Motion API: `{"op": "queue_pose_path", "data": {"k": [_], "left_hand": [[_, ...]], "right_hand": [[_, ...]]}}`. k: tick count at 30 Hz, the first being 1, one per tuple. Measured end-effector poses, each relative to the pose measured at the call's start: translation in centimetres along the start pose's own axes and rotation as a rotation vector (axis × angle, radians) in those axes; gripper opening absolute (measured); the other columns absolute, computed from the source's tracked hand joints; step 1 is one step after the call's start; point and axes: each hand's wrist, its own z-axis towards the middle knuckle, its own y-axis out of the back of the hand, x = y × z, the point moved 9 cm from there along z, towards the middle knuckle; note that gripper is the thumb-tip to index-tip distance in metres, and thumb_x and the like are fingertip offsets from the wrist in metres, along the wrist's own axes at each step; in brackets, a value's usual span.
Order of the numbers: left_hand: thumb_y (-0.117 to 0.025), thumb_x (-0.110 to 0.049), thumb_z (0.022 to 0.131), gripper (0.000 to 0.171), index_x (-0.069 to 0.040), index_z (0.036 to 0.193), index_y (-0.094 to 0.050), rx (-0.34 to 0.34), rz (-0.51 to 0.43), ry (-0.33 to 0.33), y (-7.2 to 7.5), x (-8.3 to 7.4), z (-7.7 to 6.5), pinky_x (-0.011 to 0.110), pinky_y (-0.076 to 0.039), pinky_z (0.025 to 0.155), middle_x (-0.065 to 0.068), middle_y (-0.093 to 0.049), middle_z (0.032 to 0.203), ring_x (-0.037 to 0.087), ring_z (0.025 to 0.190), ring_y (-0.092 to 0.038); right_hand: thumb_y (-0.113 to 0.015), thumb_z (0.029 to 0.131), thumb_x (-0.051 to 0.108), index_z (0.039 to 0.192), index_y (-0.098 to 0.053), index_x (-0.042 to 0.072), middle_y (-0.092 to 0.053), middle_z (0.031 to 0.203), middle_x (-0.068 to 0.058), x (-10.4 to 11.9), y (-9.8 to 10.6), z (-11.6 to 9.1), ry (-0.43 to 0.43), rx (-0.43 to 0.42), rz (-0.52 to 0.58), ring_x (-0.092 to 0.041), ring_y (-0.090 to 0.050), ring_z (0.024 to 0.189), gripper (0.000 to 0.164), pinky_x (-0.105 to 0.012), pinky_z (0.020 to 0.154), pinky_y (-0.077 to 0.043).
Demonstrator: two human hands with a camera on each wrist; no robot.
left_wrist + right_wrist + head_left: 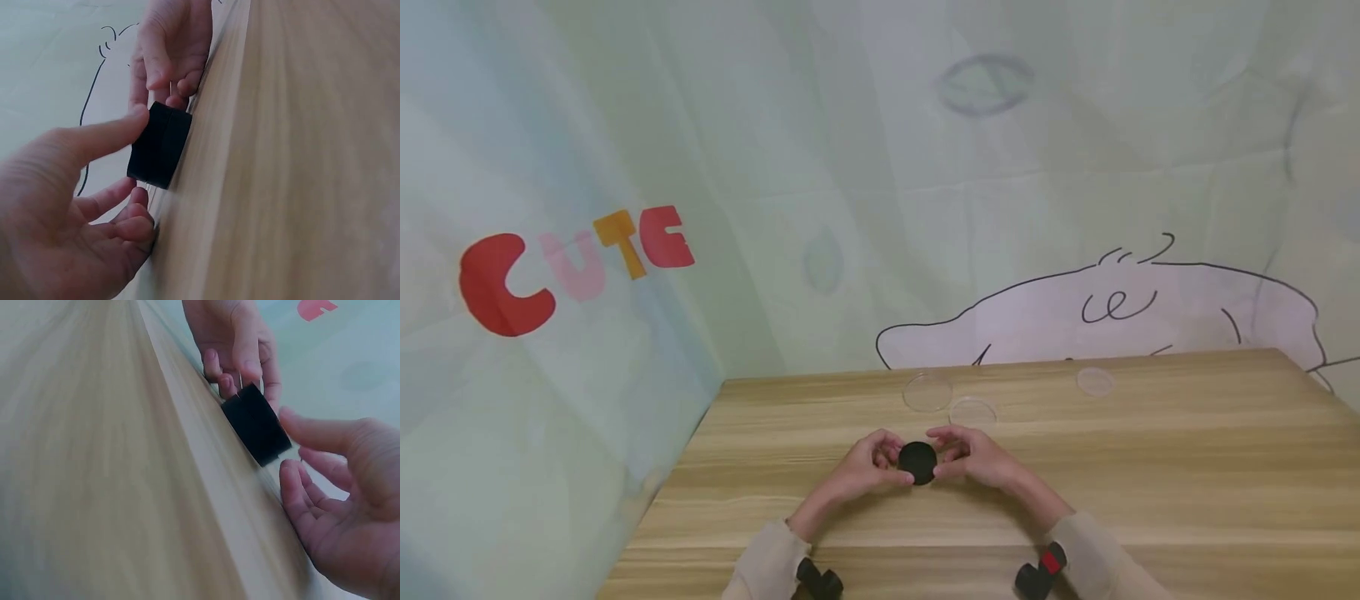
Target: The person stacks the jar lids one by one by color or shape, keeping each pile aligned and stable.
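Note:
Low over the wooden table, a thick black round disc sits between the two hands. A thin seam line runs round its side in the left wrist view. My left hand holds its left edge, thumb at the near side and fingers curled toward the far side. From the other side my right hand grips the right edge with thumb and fingertips. Just beyond the right hand lies a clear round disc, partly covered by the fingers in the head view.
Another clear round disc lies farther back near the table's rear edge. A third, smaller-looking clear disc is at the back right. Behind the table hangs a printed cloth backdrop with coloured letters and a line drawing.

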Motion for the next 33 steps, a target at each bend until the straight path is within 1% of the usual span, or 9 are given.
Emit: {"op": "queue_pose_path", "data": {"k": [2, 4, 9, 11, 14, 17, 23, 28, 33], "left_hand": [[-0.077, -0.010, 0.081, 0.045, 0.006, 0.117, -0.055, -0.012, 0.014, -0.001, 0.4, -0.4, 0.4, 0.019, -0.040, 0.065, 0.016, -0.057, 0.099, 0.013, 0.077, -0.048], [-0.075, -0.013, 0.083, 0.045, 0.006, 0.119, -0.055, -0.056, 0.025, 0.012, 1.3, -0.6, 0.9, 0.021, -0.040, 0.064, 0.017, -0.056, 0.100, 0.013, 0.078, -0.049], [-0.074, -0.013, 0.085, 0.047, 0.008, 0.122, -0.054, -0.215, 0.015, 0.088, 3.9, -0.9, 3.8, 0.026, -0.043, 0.071, 0.013, -0.054, 0.098, 0.017, 0.085, -0.051], [-0.074, -0.014, 0.084, 0.052, 0.008, 0.125, -0.051, -0.232, -0.001, 0.116, 4.2, -0.8, 5.2, 0.029, -0.046, 0.077, 0.015, -0.055, 0.102, 0.020, 0.091, -0.052], [-0.076, -0.015, 0.083, 0.059, 0.006, 0.131, -0.048, -0.221, -0.021, 0.160, 4.0, -0.2, 7.0, 0.035, -0.049, 0.085, 0.021, -0.056, 0.114, 0.025, 0.101, -0.055], [-0.078, -0.016, 0.081, 0.062, 0.005, 0.131, -0.049, -0.215, -0.013, 0.193, 3.5, 0.4, 8.2, 0.036, -0.048, 0.087, 0.019, -0.057, 0.117, 0.026, 0.104, -0.055], [-0.081, -0.010, 0.075, 0.062, 0.006, 0.125, -0.049, -0.205, 0.030, 0.202, 2.6, 1.9, 9.3, 0.029, -0.042, 0.079, 0.010, -0.052, 0.100, 0.020, 0.091, -0.048], [-0.082, -0.011, 0.074, 0.063, 0.005, 0.126, -0.050, -0.216, 0.059, 0.225, 2.6, 2.4, 9.4, 0.033, -0.042, 0.083, 0.014, -0.053, 0.105, 0.023, 0.094, -0.048], [-0.081, -0.010, 0.075, 0.057, 0.005, 0.123, -0.055, -0.221, 0.093, 0.222, 2.8, 2.2, 9.6, 0.034, -0.044, 0.084, 0.014, -0.056, 0.106, 0.022, 0.095, -0.050]], "right_hand": [[-0.072, 0.085, 0.007, 0.134, -0.050, -0.006, -0.056, 0.120, -0.026, 0.7, 1.3, -0.3, 0.015, -0.048, -0.010, -0.015, -0.059, 0.092, 0.055, -0.023, 0.076, -0.049], [-0.070, 0.087, 0.007, 0.134, -0.050, -0.007, -0.056, 0.118, -0.027, 1.6, 2.6, -0.2, 0.039, -0.107, -0.050, -0.018, -0.061, 0.094, 0.054, -0.025, 0.077, -0.050], [-0.070, 0.087, 0.009, 0.132, -0.053, -0.007, -0.061, 0.115, -0.025, 3.1, 5.6, 1.4, 0.081, -0.225, -0.269, -0.033, -0.060, 0.103, 0.051, -0.040, 0.087, -0.051], [-0.071, 0.087, 0.012, 0.132, -0.053, -0.006, -0.063, 0.118, -0.024, 3.1, 6.3, 2.3, 0.077, -0.235, -0.369, -0.038, -0.058, 0.109, 0.052, -0.048, 0.092, -0.049], [-0.073, 0.085, 0.017, 0.134, -0.052, -0.005, -0.061, 0.127, -0.025, 2.7, 7.1, 3.4, 0.032, -0.237, -0.450, -0.043, -0.054, 0.121, 0.057, -0.055, 0.100, -0.043], [-0.073, 0.085, 0.021, 0.139, -0.048, -0.003, -0.054, 0.139, -0.024, 2.1, 7.4, 4.3, -0.030, -0.229, -0.444, -0.043, -0.045, 0.133, 0.064, -0.057, 0.109, -0.036], [-0.075, 0.084, 0.021, 0.139, -0.045, -0.008, -0.050, 0.142, -0.027, 0.7, 7.0, 5.5, -0.075, -0.231, -0.368, -0.045, -0.040, 0.136, 0.068, -0.056, 0.113, -0.031], [-0.081, 0.077, 0.031, 0.135, -0.050, -0.005, -0.053, 0.139, -0.027, -2.1, 7.2, 6.5, -0.082, -0.260, -0.343, -0.045, -0.045, 0.132, 0.075, -0.054, 0.109, -0.037], [-0.083, 0.075, 0.039, 0.131, -0.056, -0.003, -0.059, 0.133, -0.024, -3.7, 7.5, 7.7, -0.088, -0.289, -0.398, -0.041, -0.053, 0.124, 0.075, -0.049, 0.102, -0.045]]}}
